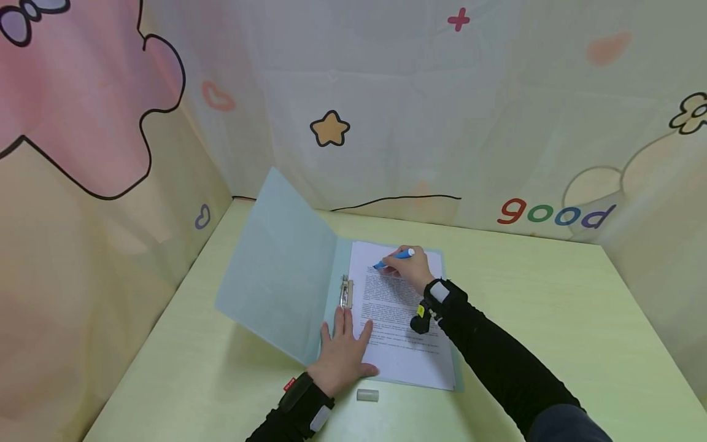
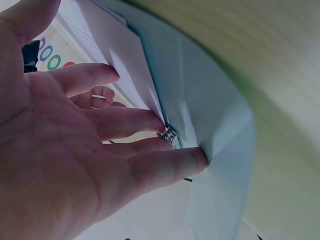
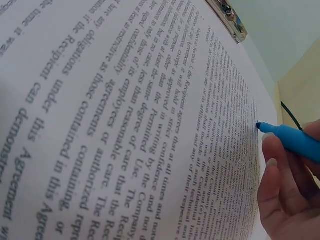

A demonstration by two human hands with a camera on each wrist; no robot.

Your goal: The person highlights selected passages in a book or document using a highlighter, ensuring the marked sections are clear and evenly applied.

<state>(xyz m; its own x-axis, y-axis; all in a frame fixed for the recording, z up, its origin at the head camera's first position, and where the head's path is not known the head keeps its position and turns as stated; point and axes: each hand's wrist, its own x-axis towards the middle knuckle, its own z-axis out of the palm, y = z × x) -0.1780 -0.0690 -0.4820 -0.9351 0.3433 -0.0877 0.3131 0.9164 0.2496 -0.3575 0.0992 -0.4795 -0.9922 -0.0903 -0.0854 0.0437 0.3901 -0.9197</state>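
Observation:
A light-blue folder (image 1: pixel 284 264) lies open, its cover raised at the left. On its right side sits a stack of printed sheets (image 1: pixel 409 362), beside a metal clip (image 1: pixel 346 291) at the left edge. My right hand (image 1: pixel 410 268) pinches a blue marker (image 3: pixel 295 141) near the top of the page, its dark tip at the small printed lines. Fingers spread, my left hand (image 1: pixel 341 356) rests on the lower left of the sheets and the folder's spine. In the left wrist view the same hand (image 2: pixel 75 150) shows its straight fingers touching paper and folder.
A small grey piece (image 1: pixel 367 395) lies on the pale yellow table (image 1: pixel 541 307) just below the folder. Patterned cloth (image 1: pixel 386 123) hangs behind the table and at both sides. A small black device (image 1: pixel 421 324) hangs from the right wrist over the page.

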